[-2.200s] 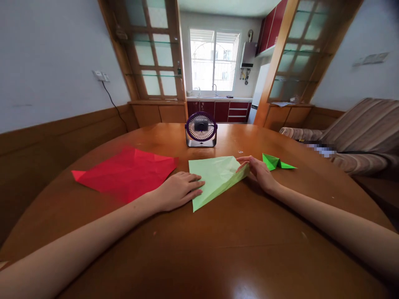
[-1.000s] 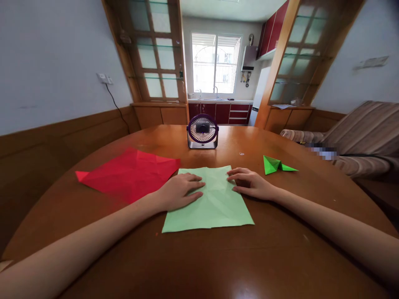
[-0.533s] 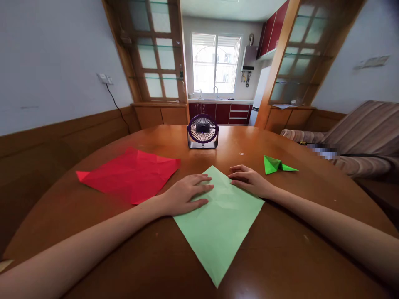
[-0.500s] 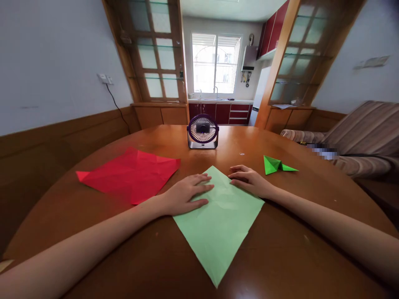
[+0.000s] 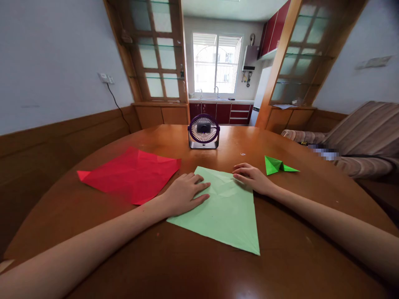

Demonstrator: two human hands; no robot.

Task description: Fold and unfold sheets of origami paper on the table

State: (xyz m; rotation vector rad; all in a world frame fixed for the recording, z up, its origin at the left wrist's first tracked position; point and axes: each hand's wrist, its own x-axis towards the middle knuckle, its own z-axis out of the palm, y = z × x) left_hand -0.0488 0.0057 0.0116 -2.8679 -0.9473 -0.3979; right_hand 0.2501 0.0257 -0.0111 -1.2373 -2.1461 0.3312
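Note:
A pale green sheet of paper (image 5: 224,216) lies flat on the brown table in front of me, with faint creases near its far side. My left hand (image 5: 187,193) rests on the sheet's left part, fingers spread and palm down. At the far right corner of the paper, my right hand (image 5: 253,177) touches the edge with its fingertips; the fingers are loosely bent and apart. Left of my left hand is a creased red sheet of paper (image 5: 131,174), one corner folded up. Beyond my right hand sits a small folded bright green paper shape (image 5: 276,166).
A small round purple desk fan (image 5: 203,129) stands at the far side of the round wooden table (image 5: 202,274). A tiny light scrap (image 5: 242,154) lies right of it. To the right, past the table edge, is a striped sofa (image 5: 361,128).
The pale green sheet has turned on the table: its near corner has swung to the right and its far corner to the left. My right hand has shifted slightly rightward.

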